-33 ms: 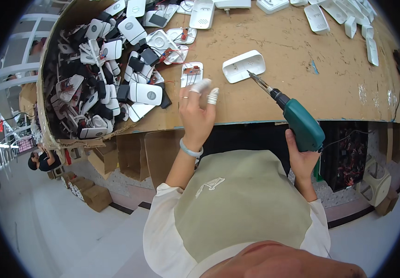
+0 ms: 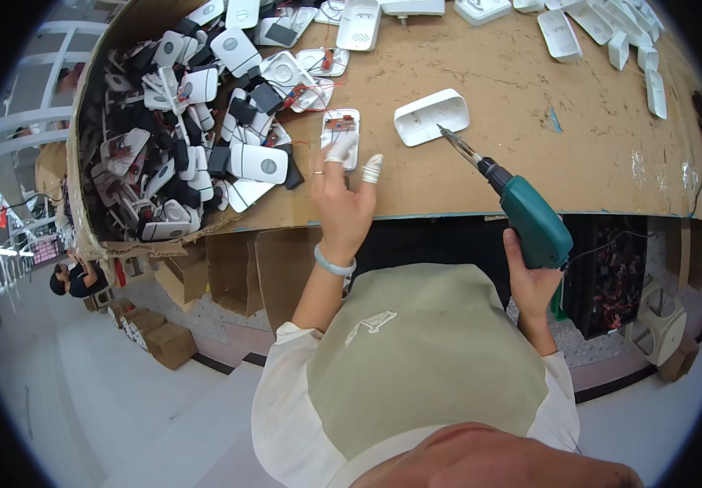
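Note:
My right hand (image 2: pixel 535 285) is wrapped round the rear of a teal corded electric screwdriver (image 2: pixel 534 220). Its slim metal tip reaches the near inside of a white plastic shell (image 2: pixel 431 116), which lies open side up; whether they touch, I cannot tell. My left hand (image 2: pixel 343 203) has its fingers apart, with white covers on some fingertips. Those fingertips are over the near part of a small white plastic cover (image 2: pixel 340 122) carrying a brown circuit board and thin wires. Contact with that cover is unclear, and nothing shows in the hand's grasp.
A cardboard bin (image 2: pixel 82 191) on the left holds a heap of white and black parts with wires. More white shells (image 2: pixel 560 35) lie at the far right of the cardboard-covered table (image 2: pixel 497 81). Beyond a stool (image 2: pixel 660 325) are cartons. Another person (image 2: pixel 82 278) sits far left.
My left fingertips have shifted slightly left, baring more of the small white cover beside them. The screwdriver and the open shell keep about the same place relative to each other.

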`<move>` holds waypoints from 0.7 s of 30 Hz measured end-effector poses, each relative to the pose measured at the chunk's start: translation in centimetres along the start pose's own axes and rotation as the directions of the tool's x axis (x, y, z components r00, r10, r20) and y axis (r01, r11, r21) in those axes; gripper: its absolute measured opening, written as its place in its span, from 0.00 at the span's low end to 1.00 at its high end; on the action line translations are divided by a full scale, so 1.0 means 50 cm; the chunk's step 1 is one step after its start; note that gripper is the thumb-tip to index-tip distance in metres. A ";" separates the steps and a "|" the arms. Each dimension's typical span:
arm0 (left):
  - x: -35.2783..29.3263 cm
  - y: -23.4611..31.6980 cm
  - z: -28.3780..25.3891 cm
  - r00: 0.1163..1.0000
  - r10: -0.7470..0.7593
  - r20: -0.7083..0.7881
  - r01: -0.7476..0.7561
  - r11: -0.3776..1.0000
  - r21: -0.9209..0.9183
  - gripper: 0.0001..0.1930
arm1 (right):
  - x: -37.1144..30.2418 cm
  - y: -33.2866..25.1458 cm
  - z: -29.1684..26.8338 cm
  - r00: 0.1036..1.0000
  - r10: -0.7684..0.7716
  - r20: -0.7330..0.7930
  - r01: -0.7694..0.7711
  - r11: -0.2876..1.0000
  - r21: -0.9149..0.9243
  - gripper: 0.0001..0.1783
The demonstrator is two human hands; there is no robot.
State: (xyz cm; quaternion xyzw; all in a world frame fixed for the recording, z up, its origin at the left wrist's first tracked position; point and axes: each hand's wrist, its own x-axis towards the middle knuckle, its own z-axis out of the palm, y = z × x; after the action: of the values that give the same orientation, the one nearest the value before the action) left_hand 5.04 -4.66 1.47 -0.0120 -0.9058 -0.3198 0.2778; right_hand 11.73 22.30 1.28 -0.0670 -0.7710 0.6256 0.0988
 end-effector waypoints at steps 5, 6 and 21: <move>0.013 -0.037 -0.041 0.987 -0.073 -0.145 0.084 0.994 0.070 0.54 | 0.001 -0.002 0.003 1.000 -0.022 -0.013 0.022 1.000 -0.009 0.16; 0.015 -0.052 -0.044 0.983 -0.092 -0.160 0.108 0.990 0.092 0.54 | 0.003 -0.006 0.006 1.000 -0.018 -0.006 0.018 1.000 -0.007 0.15; 0.143 -0.099 0.047 0.985 -0.045 -0.164 0.103 0.926 0.362 0.13 | 0.004 -0.009 0.012 0.998 -0.055 0.013 0.055 0.998 -0.006 0.14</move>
State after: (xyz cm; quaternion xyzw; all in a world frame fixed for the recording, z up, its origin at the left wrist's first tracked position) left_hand -3.18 -8.35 0.77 0.0993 -0.9255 -0.1540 0.3315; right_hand 11.42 21.65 1.61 -0.0422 -0.7752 0.6205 0.1109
